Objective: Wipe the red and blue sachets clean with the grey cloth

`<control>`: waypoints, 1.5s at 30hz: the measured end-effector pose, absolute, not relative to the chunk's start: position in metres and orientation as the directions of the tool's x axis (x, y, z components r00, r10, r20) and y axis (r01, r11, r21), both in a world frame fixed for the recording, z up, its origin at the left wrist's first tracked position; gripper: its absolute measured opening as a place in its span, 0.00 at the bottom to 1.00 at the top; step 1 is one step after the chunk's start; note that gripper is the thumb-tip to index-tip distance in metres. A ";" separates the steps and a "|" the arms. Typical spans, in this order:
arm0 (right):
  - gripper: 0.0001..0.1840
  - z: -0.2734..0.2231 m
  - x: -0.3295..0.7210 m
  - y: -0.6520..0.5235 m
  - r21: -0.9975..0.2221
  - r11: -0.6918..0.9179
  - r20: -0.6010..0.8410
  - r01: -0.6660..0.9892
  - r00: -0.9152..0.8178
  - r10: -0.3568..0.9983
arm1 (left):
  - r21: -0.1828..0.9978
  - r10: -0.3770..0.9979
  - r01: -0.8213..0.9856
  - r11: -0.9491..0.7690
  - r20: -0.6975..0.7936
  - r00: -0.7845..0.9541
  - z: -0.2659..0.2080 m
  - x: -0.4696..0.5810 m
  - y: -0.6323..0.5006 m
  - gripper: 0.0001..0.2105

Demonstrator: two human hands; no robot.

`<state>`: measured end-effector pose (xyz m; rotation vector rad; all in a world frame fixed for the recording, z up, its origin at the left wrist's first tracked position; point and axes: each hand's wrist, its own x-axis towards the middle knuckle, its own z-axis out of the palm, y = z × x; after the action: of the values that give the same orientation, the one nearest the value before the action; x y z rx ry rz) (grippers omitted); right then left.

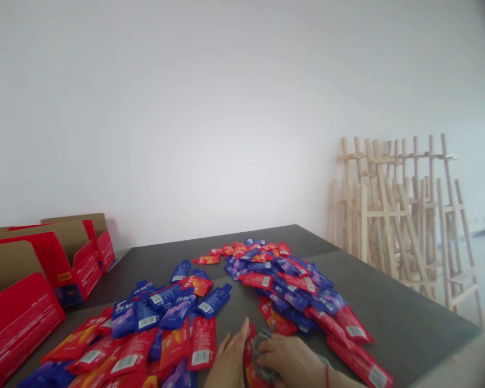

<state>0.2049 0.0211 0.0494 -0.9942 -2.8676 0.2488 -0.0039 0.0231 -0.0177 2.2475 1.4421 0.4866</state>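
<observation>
At the bottom edge, my left hand [228, 360] lies with its fingers stretched out, its thumb along the side of a red pouch [248, 353]. My right hand [289, 358] is closed on a grey-green cloth [263, 353], pressed onto that same pouch. Hand and cloth cover most of the pouch. Left of my left hand is a pile of red and blue spouted pouches; the nearest is a red pouch [202, 343] with its barcode up. Beyond my right hand, another heap of pouches includes an orange-red one [278, 318].
Open red cardboard boxes [22, 318] stand along the left side of the dark table [408, 328]. The right heap of pouches [262, 264] stretches toward the far edge. A white wall is behind; wooden easels [388, 215] lean beyond the table's right edge.
</observation>
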 end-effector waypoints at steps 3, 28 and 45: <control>0.14 0.054 0.190 0.037 -0.154 0.707 0.058 0.690 -0.708 0.703 | 0.549 0.912 0.746 -0.377 0.082 0.401 -0.026 -0.005 0.025 0.65; 0.11 0.056 0.178 0.049 -0.060 0.860 0.047 0.507 -0.859 0.509 | 0.585 0.910 0.713 -0.387 0.114 0.399 -0.033 -0.012 0.022 0.66; 0.14 0.057 0.197 0.046 -0.112 0.869 0.063 0.481 -0.870 0.489 | 0.539 0.908 0.749 -0.385 0.075 0.413 -0.026 -0.011 0.018 0.64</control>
<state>0.1966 0.0460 0.0569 -0.7676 -2.9509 0.1425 -0.0107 0.0184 -0.0258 2.2488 1.4131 0.5058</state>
